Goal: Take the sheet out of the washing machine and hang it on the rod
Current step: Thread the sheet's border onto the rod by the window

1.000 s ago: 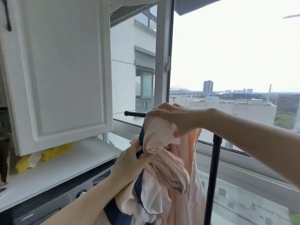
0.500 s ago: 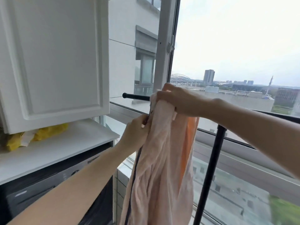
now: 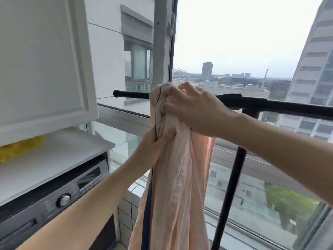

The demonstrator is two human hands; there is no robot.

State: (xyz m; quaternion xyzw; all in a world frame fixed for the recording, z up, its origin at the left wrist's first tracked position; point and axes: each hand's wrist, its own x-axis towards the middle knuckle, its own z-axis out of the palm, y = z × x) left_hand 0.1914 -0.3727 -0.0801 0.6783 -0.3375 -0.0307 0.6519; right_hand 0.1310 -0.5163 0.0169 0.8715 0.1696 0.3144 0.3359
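Right hand (image 3: pixel 194 112) curled over the bunched top of the sheet (image 3: pixel 178 177), fingers clamped round the fabric right where it crosses the rod (image 3: pixel 270 105), likely to pin the gathered cloth in place so it cannot slide off. Left hand (image 3: pixel 156 143) just below, pinching the front fall of the sheet at its dark-edged seam, thumb pressed into the cloth, probably to tug that side down and even the drape. Both arms reaching forward from the lower frame, left from below, right from the side.

Sheet itself out of the washing machine (image 3: pixel 54 201) and already slung over the rod near its left end: pale peach, still bunched into a narrow rope rather than spread, hanging long toward the floor with a dark blue border running down the left edge. A second layer visible behind, on the window side, so weight seemingly shared on both sides of the rod. Spreading along the rod judged as the part left to do.

Black upright of the rack (image 3: pixel 232 186) just right of the hanging cloth. Washing machine to the lower left, dial and display facing out, white tabletop (image 3: pixel 63 150) above it carrying something yellow (image 3: pixel 19 147). White cabinet door (image 3: pixel 41 56) overhead. Window (image 3: pixel 234 42) beyond, city skyline outside.
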